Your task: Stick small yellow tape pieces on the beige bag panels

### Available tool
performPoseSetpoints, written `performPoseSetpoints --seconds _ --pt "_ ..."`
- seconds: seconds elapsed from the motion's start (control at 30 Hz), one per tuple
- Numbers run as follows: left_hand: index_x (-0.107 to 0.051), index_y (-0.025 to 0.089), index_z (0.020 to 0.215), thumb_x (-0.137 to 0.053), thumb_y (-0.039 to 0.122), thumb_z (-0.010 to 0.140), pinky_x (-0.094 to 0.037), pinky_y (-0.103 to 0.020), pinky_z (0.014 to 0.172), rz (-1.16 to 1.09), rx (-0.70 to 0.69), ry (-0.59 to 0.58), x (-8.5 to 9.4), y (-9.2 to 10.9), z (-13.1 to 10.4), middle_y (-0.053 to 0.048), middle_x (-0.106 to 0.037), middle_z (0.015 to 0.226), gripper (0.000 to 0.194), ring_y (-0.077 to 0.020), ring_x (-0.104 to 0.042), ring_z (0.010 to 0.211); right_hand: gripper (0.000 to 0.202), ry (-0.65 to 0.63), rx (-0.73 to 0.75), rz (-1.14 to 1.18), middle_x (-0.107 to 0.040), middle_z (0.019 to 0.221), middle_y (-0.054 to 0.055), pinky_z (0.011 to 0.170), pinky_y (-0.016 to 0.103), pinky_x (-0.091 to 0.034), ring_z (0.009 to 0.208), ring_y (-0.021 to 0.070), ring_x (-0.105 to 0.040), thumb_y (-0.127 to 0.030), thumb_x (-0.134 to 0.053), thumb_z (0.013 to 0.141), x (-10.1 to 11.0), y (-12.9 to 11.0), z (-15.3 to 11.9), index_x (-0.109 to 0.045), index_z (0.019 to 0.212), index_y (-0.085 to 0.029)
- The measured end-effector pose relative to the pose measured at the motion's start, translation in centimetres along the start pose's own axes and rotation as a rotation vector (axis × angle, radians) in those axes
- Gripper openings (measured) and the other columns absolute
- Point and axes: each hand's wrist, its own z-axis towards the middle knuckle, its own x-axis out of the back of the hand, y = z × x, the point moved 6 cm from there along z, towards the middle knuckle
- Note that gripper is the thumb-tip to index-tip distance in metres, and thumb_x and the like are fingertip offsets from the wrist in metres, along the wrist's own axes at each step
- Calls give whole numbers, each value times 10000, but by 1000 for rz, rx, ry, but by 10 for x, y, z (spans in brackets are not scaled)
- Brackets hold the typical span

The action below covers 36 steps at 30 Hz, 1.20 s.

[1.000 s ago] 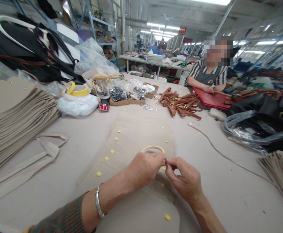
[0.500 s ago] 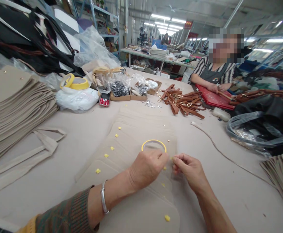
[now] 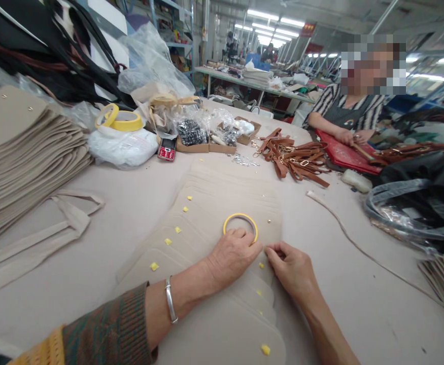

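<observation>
Overlapping beige bag panels (image 3: 214,324) lie fanned out on the table in front of me. Small yellow tape pieces (image 3: 167,242) dot their left and right edges. My left hand (image 3: 232,253) is closed on a roll of yellow tape (image 3: 228,219), which rises above the fingers over the panels. Close to its knuckles, my right hand (image 3: 291,263) pinches thumb against forefinger at the panels' right edge. Whatever sits in that pinch is hidden or too small to name. A metal rivet (image 3: 269,221) shows on a panel just beyond the hands.
Stacked beige panels (image 3: 24,167) stand at left, beside a fabric strap (image 3: 73,223). Further back are more tape rolls (image 3: 127,121), a red phone (image 3: 167,150), boxes of hardware (image 3: 193,144) and brown straps (image 3: 294,154). Across the table a person (image 3: 349,111) handles a red piece (image 3: 332,147).
My left hand has shifted slightly and its fingers now lie flatter over the tape roll. My right hand has come a little left and lower. The view has turned slightly.
</observation>
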Motion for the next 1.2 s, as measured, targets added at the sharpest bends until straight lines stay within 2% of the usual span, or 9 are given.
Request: performPoseSetpoints --seconds 0.2,0.3,0.37,0.5,0.63,0.8,0.9,1.1,1.2 --pt "-521 178 897 -471 174 930 -443 -355 718 -22 16 0 0 -5 -1 -43 -574 883 60 -230 -504 829 266 58 -22 -37 -650 553 -17 545 281 -449 528 189 -622 -393 -576 784 6 3 -3 -622 963 -200" --pt "-522 173 897 -465 145 920 -443 -353 719 -24 11 1 1 -7 -1 -52 -575 885 68 -233 -501 834 273 11 -100 64 -664 583 3 523 278 -461 522 185 -623 -466 -553 816 7 13 -12 -632 861 -208" --pt "-526 168 892 -460 136 916 -441 -350 720 -22 7 0 2 -7 -2 -59 -575 883 77 -233 -501 839 296 -21 -57 77 -705 667 35 584 289 -485 595 194 -651 -471 -525 840 5 10 -18 -664 811 -212" --pt "-529 168 889 -466 121 901 -438 -344 719 -38 9 -4 3 -7 -3 -59 -574 878 80 -233 -502 843 291 68 65 -102 -747 842 73 700 316 -471 744 224 -683 -418 -502 863 3 -3 -22 -703 818 -213" --pt "-531 170 894 -465 107 888 -434 -347 731 -54 -7 -26 3 -5 -5 -63 -573 893 91 -230 -500 846 288 115 43 -240 -727 715 51 620 301 -430 648 220 -670 -412 -492 866 -1 -6 -14 -687 788 -215" --pt "-530 173 886 -445 118 896 -420 -341 747 -79 -8 -44 5 -6 -4 -66 -574 895 102 -221 -501 840 198 94 1 -193 -687 643 -1 595 257 -403 601 168 -638 -368 -535 839 -3 -6 -5 -668 790 -230" --pt "-530 174 885 -443 148 910 -417 -343 767 -115 -7 -18 10 -8 -4 -59 -581 881 94 -216 -508 836 175 21 36 -207 -654 619 -18 572 251 -378 583 156 -601 -338 -529 834 -1 -10 -7 -656 779 -232" --pt "-536 173 901 -446 140 916 -443 -298 739 -226 -30 74 20 -16 -6 -30 -605 851 97 -184 -551 807 271 -327 66 -27 -652 615 -27 537 242 -386 588 149 -587 -344 -498 864 1 -9 -23 -685 710 -221" --pt "-543 180 1016 -434 154 941 -484 -277 742 -305 -59 126 20 -18 -8 -27 -643 887 135 -173 -605 844 259 -135 99 136 -717 778 14 634 260 -456 708 173 -632 -369 -523 871 14 -10 -22 -717 827 -202"
